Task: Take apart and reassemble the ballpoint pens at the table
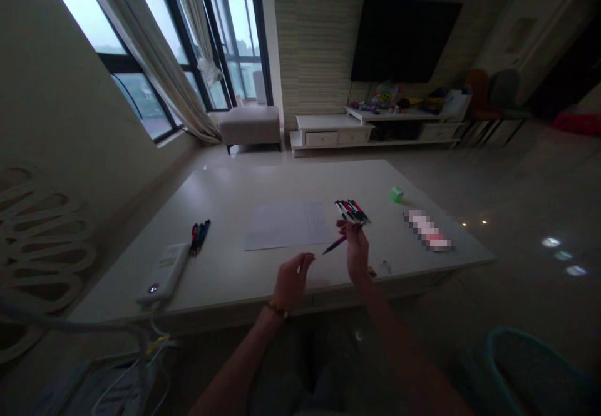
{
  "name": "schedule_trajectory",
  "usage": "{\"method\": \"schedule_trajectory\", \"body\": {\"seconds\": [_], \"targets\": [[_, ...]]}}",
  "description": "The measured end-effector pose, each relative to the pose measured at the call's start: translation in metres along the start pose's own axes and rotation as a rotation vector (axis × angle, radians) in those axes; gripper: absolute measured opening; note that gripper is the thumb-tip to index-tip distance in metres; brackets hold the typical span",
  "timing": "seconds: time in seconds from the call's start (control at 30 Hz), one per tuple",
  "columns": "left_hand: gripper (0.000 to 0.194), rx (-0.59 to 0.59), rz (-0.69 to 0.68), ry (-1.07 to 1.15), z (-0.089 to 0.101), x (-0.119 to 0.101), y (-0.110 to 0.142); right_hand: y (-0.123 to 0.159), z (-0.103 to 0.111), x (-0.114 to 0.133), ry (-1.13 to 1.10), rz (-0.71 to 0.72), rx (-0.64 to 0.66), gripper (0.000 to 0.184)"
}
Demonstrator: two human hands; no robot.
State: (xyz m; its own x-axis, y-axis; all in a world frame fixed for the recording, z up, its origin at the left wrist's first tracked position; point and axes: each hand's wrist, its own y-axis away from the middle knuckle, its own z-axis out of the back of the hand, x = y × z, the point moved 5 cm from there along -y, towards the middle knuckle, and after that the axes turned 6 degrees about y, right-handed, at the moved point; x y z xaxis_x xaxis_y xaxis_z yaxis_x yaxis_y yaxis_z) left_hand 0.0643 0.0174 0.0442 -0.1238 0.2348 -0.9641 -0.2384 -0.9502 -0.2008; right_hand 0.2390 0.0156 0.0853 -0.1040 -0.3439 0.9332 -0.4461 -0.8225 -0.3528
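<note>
A dark pen with a purplish barrel (335,244) is gripped in my right hand (357,250), its pointed end aimed down and left. To the left, above the table's near edge, my left hand (292,278) has thumb and fingers pinched together; whatever is between them, if anything, is too small to make out. The pen's tip is close to these fingers but apart from them. White paper sheets (286,225) lie flat beyond my left hand, print faintly showing on their right part. Just past my right hand is a row of several pens (352,209).
On the white table (225,278), several more pens (200,237) lie at the left beside a white power strip (164,272). A green object (397,194) and a blurred-out pinkish item (429,231) are at the right. Small bits lie near my right wrist.
</note>
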Motion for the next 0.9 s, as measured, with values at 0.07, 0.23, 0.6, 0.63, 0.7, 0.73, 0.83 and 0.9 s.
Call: {"method": "schedule_trajectory", "body": {"seconds": [0.07,0.23,0.6,0.63,0.7,0.73,0.83,0.9], "targets": [[0.03,-0.034,-0.162,-0.41,0.031,0.007,-0.006,-0.028,-0.002,-0.019,-0.19,-0.153,0.065,0.027],[0.039,-0.013,-0.244,-0.934,0.075,0.044,-0.015,-0.07,-0.025,-0.063,-0.373,-0.417,0.312,0.047],[0.046,0.066,-0.229,-1.046,0.08,0.068,-0.021,-0.111,-0.06,-0.096,-0.551,-0.515,0.394,0.041],[0.046,0.062,-0.227,-1.043,0.08,0.068,-0.021,-0.112,-0.061,-0.101,-0.58,-0.533,0.387,0.042],[0.046,0.067,-0.216,-1.046,0.08,0.067,-0.021,-0.113,-0.061,-0.109,-0.646,-0.568,0.376,0.043],[0.046,0.073,-0.21,-1.051,0.079,0.067,-0.022,-0.112,-0.062,-0.113,-0.687,-0.584,0.374,0.043],[0.047,0.098,-0.184,-1.064,0.078,0.067,-0.022,-0.111,-0.063,-0.117,-0.811,-0.609,0.37,0.041],[0.047,0.107,-0.17,-1.065,0.078,0.067,-0.023,-0.111,-0.063,-0.116,-0.82,-0.62,0.359,0.034]]}}
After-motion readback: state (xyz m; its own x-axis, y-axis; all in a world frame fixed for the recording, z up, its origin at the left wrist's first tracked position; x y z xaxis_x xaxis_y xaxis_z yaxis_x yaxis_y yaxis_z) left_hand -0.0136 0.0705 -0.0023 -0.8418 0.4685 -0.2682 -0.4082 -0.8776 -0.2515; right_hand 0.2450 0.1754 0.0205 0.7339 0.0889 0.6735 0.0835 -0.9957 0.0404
